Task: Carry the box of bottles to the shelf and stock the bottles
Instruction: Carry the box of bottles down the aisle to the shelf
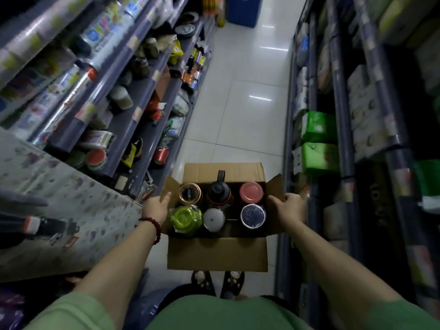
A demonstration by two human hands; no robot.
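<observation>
An open cardboard box (217,254) hangs in front of me above the aisle floor, all flaps folded out. Inside stand several bottles seen from above: a brown-capped one (190,193), a black one with a loop handle (219,190), a pink-lidded one (251,191), a green one (183,217), a white-lidded one (213,218) and a dark-lidded one with a silver rim (252,215). My left hand (156,207) grips the box's left side by the flap. My right hand (289,209) grips the right side.
Store shelves (133,110) packed with goods run along the left, and another shelf unit (338,129) with green boxes along the right. A white tiled aisle floor (240,96) stretches ahead. A patterned sheet (71,206) covers a surface at my left. My slippered feet (217,281) show below the box.
</observation>
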